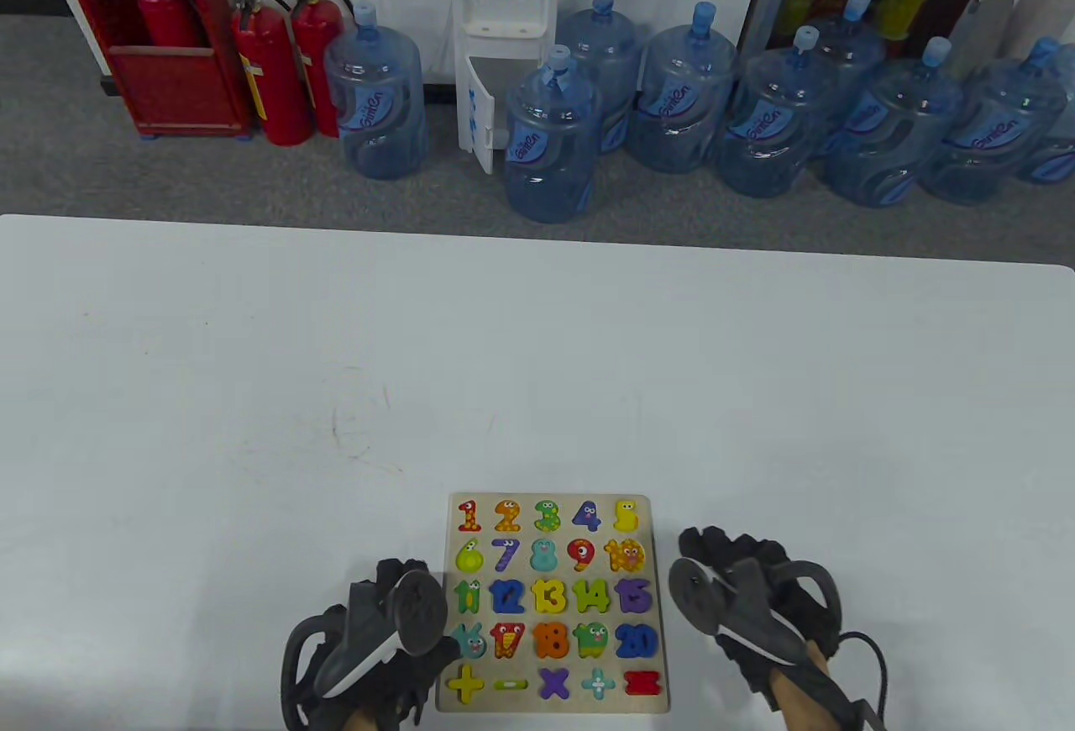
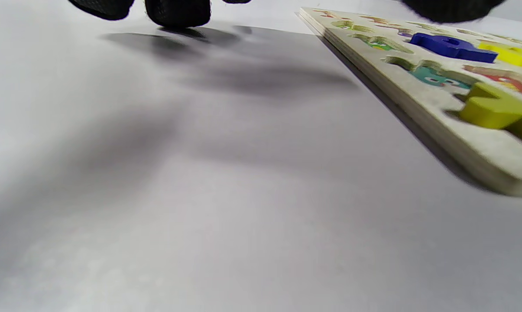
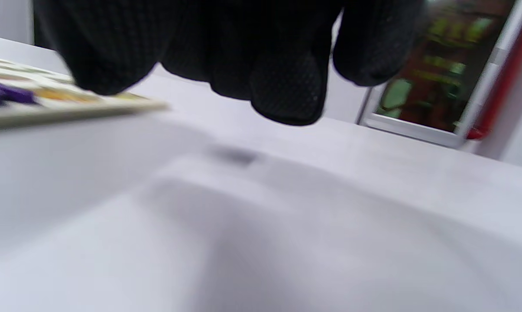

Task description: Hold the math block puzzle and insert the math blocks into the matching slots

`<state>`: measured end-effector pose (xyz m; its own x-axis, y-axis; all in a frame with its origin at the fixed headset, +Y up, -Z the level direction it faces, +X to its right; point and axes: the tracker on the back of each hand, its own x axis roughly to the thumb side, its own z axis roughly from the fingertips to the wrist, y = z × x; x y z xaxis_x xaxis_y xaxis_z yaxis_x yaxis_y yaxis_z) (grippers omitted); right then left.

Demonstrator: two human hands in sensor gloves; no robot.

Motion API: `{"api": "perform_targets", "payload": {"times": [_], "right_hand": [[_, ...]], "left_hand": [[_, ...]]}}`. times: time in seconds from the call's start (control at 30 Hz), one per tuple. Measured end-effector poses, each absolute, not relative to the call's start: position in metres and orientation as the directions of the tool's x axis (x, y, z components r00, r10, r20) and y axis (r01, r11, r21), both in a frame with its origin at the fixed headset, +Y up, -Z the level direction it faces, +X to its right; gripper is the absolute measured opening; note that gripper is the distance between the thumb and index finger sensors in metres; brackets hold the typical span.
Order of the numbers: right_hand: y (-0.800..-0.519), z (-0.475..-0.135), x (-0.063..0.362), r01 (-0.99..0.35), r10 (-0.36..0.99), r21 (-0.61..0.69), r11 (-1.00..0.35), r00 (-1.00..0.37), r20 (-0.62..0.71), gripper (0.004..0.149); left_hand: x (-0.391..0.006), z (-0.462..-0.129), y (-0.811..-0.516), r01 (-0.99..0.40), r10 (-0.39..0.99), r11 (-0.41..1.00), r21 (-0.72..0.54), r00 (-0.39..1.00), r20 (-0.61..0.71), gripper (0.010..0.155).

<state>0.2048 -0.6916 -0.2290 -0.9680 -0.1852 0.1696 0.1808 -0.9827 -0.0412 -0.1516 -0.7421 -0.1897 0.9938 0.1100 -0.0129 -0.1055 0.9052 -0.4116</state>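
Note:
The wooden math puzzle board (image 1: 550,498) lies flat near the table's front edge, with number and sign blocks seated in every visible slot, such as the blue 12 (image 1: 507,596) and the yellow plus (image 1: 466,683). My left hand (image 1: 401,596) is at the board's left edge. In the left wrist view its fingertips (image 2: 178,11) hang just over the table beside the board (image 2: 434,104), and another gloved finger hangs over the board. My right hand (image 1: 724,553) is just right of the board, apart from it. Its fingers (image 3: 286,91) hang above the table, holding nothing.
The white table (image 1: 336,361) stretches far and to both sides. Beyond its far edge stand water jugs (image 1: 550,143), a dispenser (image 1: 504,8) and fire extinguishers (image 1: 273,76) on the floor.

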Motion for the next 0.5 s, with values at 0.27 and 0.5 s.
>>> {"api": "perform_targets", "payload": {"times": [0.27, 0.5], "right_hand": [[-0.694, -0.228, 0.242, 0.035, -0.035, -0.004, -0.999, -0.993, 0.108, 0.066], [-0.701, -0.232, 0.227, 0.076, -0.070, 0.038, -0.996, -0.988, 0.139, 0.067]], "left_hand": [[-0.152, -0.190, -0.742, -0.111, 0.115, 0.905, -0.410, 0.993, -0.016, 0.086], [-0.153, -0.190, -0.742, -0.113, 0.115, 0.906, -0.407, 0.993, -0.019, 0.086]]}}
